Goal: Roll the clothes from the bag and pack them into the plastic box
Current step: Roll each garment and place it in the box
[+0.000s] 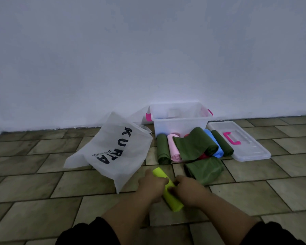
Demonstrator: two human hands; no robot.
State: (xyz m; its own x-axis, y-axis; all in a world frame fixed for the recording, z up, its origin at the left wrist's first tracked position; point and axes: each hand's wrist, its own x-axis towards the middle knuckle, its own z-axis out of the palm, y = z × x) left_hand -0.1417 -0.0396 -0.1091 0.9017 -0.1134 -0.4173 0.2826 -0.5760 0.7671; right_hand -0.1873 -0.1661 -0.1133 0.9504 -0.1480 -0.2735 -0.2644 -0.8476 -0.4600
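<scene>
All of it sits on a tiled floor (34, 200). A white bag (113, 149) lies left of the clear box (180, 126), which stands by the wall; the lid (251, 147) lies to its right. Rolled clothes (194, 145) lie in a row before the box. Nearer, both hands, left (151, 187) and right (187, 190), grip a yellow roll (174, 205) on the floor.

The white bag (113, 149) lying up and left of the hands reads "KURTA" in large dark letters; the smaller line beside it is illegible.
</scene>
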